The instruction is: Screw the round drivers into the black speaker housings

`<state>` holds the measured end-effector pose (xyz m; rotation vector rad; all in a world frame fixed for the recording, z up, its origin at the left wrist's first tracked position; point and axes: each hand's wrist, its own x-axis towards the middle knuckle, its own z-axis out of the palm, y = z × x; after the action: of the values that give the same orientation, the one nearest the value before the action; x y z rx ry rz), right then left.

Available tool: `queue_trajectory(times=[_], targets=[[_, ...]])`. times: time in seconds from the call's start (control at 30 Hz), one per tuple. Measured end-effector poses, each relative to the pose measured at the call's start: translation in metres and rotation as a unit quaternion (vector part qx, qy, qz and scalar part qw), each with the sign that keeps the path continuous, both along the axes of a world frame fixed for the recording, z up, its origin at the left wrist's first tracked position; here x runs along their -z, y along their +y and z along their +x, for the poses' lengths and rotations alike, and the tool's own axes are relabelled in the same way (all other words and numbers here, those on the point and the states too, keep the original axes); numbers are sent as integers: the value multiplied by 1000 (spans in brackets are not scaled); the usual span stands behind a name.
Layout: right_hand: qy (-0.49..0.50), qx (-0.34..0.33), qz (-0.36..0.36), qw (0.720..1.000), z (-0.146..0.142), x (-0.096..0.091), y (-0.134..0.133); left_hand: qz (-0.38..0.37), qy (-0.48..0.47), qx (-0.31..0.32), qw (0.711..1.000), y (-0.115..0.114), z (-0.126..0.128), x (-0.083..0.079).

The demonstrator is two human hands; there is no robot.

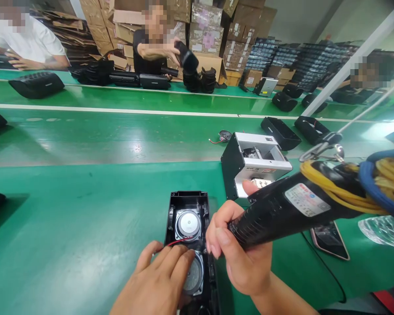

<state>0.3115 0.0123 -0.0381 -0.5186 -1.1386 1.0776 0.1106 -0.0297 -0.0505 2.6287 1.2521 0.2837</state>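
A black speaker housing [188, 201] lies open on the green bench in front of me, with two round drivers [188, 224] inside and a red wire across them. My left hand [157, 280] rests flat on the lower driver, fingers stretched out. My right hand [239, 249] is wrapped round the black grip of an electric screwdriver [292, 208], held tilted over the housing's right edge. Yellow and blue cables coil at the tool's rear.
A white and black screw feeder box [254, 164] stands just behind the tool. A phone [330, 240] lies at the right. A loose driver [223, 136] and black housings [280, 132] sit on the conveyor. Other people work across the belt by stacked cartons.
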Motion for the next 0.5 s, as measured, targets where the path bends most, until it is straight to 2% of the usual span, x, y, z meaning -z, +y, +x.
queue_trajectory(times=[0.23, 0.5], targets=[[-115, 31, 6, 993, 2, 9, 5, -32, 39, -25, 998, -4, 2, -9], [-294, 6, 78, 953, 9, -13, 9, -33, 69, -38, 996, 1, 13, -12]])
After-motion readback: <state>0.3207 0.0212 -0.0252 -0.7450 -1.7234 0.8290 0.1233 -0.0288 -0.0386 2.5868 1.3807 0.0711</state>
